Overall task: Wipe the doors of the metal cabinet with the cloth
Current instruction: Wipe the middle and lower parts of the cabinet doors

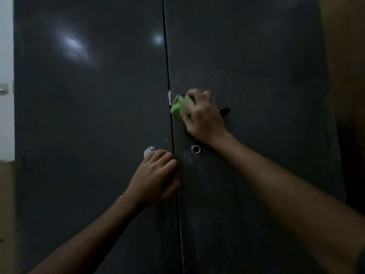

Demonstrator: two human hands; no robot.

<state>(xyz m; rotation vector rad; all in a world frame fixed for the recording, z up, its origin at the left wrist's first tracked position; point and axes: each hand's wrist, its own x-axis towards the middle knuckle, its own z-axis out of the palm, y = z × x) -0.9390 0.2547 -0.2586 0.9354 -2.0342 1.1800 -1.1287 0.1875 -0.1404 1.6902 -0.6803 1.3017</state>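
1. right hand (202, 113) has the green cloth (177, 106) bunched under its fingers, pressed on the right door (256, 76) by the seam
2. left hand (158, 175) curled at the door edge near the knob (148, 152), probably bracing it; can't tell if it's gripping anything

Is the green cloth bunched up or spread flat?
Bunched up. The green cloth shows as a crumpled wad at the fingertips of the right hand, pressed on the right door beside the seam.
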